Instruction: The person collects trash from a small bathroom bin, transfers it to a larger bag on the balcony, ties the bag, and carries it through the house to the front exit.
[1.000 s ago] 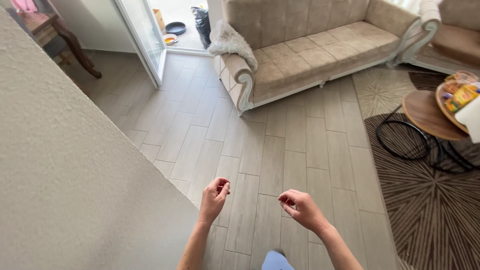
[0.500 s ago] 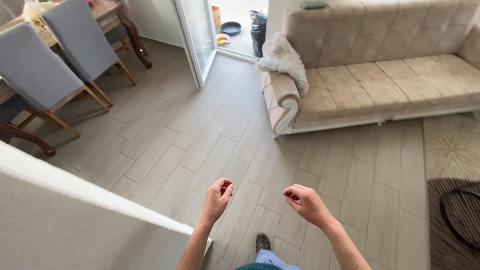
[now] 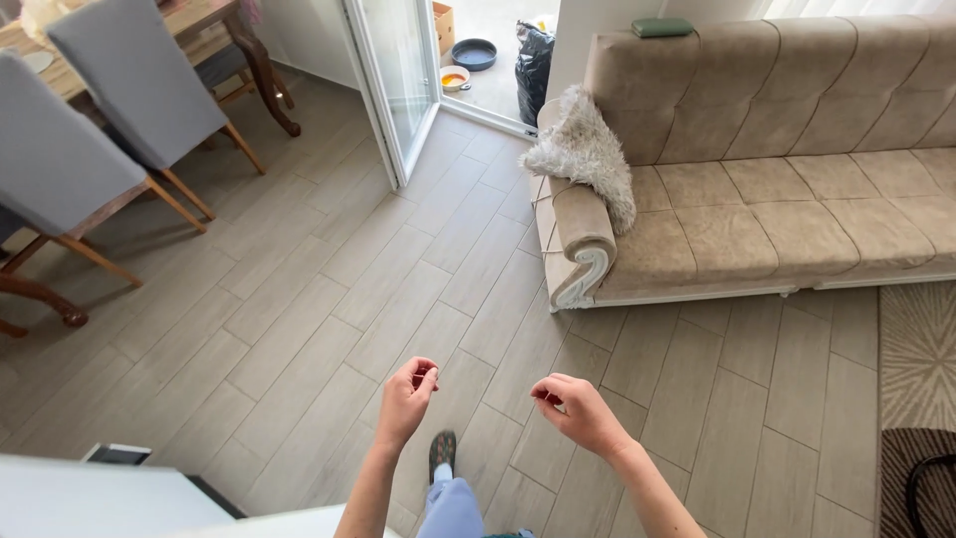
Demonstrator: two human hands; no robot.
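Note:
My left hand (image 3: 403, 402) hangs in front of me over the grey plank floor (image 3: 329, 299), fingers curled in loosely, nothing in it. My right hand (image 3: 578, 413) is beside it, about a hand's width away, also curled with thumb and fingers nearly touching and nothing held. Below and between them my foot (image 3: 441, 453) in a patterned slipper steps on the floor. A beige tufted sofa (image 3: 757, 189) stands ahead to the right, with a shaggy white throw (image 3: 588, 154) over its near armrest.
Grey upholstered chairs (image 3: 129, 90) and a wooden table (image 3: 199, 20) stand at the upper left. An open glass door (image 3: 393, 75) leads out to bowls and a black bag (image 3: 533, 60). A white surface (image 3: 110, 498) is at the lower left, a patterned rug (image 3: 916, 399) at the right.
The view has swung left and moved forward past the wall; the round side table has left the frame and the chairs have come into view. Both hands keep the same curled pose.

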